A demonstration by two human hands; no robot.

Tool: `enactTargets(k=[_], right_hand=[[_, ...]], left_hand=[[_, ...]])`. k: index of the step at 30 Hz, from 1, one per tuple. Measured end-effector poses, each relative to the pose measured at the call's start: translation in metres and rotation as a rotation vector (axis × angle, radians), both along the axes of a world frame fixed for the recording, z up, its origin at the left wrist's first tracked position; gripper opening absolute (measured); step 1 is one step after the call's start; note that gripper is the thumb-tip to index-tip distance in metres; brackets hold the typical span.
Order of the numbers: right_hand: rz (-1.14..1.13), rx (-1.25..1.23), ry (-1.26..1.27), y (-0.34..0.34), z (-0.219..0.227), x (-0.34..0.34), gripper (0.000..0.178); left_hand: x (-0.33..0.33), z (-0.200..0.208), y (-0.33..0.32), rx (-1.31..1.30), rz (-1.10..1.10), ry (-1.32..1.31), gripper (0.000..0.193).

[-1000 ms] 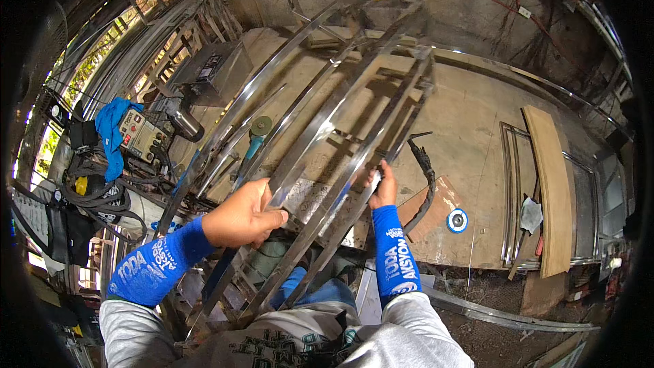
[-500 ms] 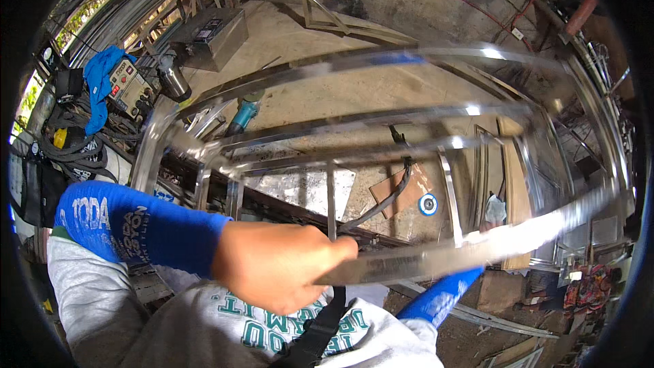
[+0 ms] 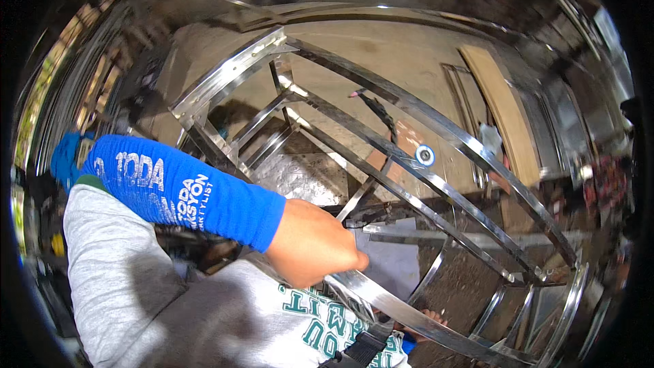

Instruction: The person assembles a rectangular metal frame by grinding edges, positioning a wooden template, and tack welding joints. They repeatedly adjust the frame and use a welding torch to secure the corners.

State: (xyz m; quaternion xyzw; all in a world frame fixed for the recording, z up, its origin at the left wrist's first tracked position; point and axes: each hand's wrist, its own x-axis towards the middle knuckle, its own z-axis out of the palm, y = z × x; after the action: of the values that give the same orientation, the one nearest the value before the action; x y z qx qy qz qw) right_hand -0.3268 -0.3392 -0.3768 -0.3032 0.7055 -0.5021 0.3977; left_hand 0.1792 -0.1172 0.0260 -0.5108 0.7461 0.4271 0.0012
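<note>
A large, shiny metal frame [image 3: 381, 293] of welded square tubing is tilted across the middle and right of the view, its near rail close to my body. My left hand [image 3: 317, 242] is closed around the upper left end of that near rail, with a blue sleeve on the forearm. Lower down, my right hand [image 3: 434, 315] is mostly hidden by the same rail; only its fingertips show on the far side, seemingly curled round the tube. Through the frame's openings I see a white-and-blue disc [image 3: 424, 156] and a black clamp-like tool with its cable [image 3: 377, 112].
Beyond the frame lies a pale work surface [image 3: 388, 48] with a wooden plank [image 3: 501, 116] at the right. A silvery sheet [image 3: 300, 174] sits beneath the frame. Long metal pieces lean along the left side. Patterned red cloth [image 3: 606, 184] is at the far right.
The frame has swung round and tilted, its right end dropping nearer to me and its left end now raised. My left hand has kept its grip. Fingertips of my right hand have come into view.
</note>
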Motion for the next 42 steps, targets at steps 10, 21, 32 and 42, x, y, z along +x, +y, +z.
enactTargets(k=[10, 21, 32, 42], right_hand=[[-0.425, 0.066, 0.174, 0.266, -0.002, -0.032, 0.061], [-0.64, 0.114, 0.283, 0.436, 0.006, -0.05, 0.06], [-0.62, 0.05, 0.296, 0.371, 0.026, -0.051, 0.059], [-0.549, 0.1, 0.386, 0.337, 0.03, -0.081, 0.059]], left_hand=[[0.057, -0.016, 0.02, -0.015, -0.393, -0.122, 0.044], [0.094, -0.053, 0.048, -0.154, -0.559, -0.061, 0.044], [0.1, -0.044, 0.037, -0.123, -0.596, -0.103, 0.038], [0.136, -0.048, 0.052, -0.311, -0.525, -0.22, 0.042]])
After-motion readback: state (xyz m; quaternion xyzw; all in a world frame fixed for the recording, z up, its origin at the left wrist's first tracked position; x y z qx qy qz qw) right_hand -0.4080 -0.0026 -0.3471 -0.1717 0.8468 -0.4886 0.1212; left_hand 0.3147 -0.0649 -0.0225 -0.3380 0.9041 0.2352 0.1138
